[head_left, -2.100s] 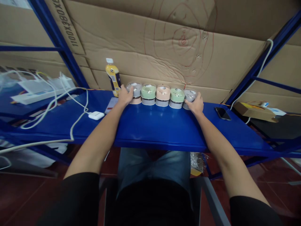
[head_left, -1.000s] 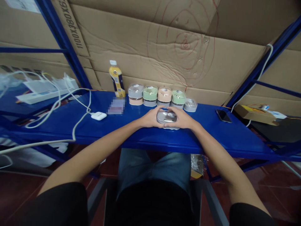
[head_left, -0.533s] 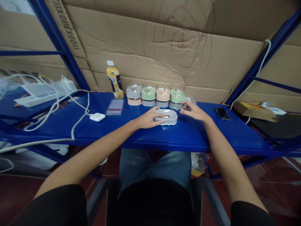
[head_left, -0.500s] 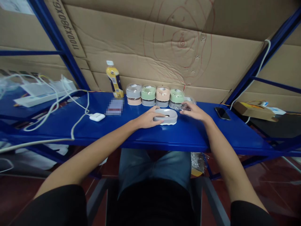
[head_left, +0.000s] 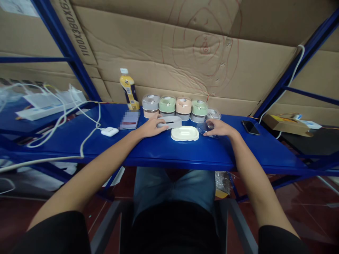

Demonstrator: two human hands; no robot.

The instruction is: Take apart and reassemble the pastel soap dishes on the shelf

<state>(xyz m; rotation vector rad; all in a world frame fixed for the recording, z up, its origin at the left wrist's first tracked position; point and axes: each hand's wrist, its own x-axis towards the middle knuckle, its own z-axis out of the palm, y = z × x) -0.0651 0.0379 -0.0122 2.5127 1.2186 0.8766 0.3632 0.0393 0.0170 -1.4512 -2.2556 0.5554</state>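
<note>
My left hand (head_left: 153, 127) grips a grey oval plastic shell (head_left: 173, 122) by its left end. The shell has a dark slot in it and is held in front of the row of boxes. A cream-white oval tray (head_left: 184, 133) lies on the blue table, just right of and nearer than the shell, with no hand on it. My right hand (head_left: 218, 127) is closed around a clear plastic lid (head_left: 203, 128), low over the table to the right of the tray. Its fingers partly hide the lid.
Several two-tone oval boxes (head_left: 183, 106) with clear tops stand in a row behind. Another clear lid (head_left: 213, 113) lies at the row's right end. A yellow drink bottle (head_left: 129, 90), a blurred card pack (head_left: 129, 120), a white earphone case (head_left: 109, 131) and a phone (head_left: 250, 127) are around.
My left hand has lifted the grey shell off and carried it left and back, uncovering the white tray. My right hand has brought a clear lid nearer, away from the row.
</note>
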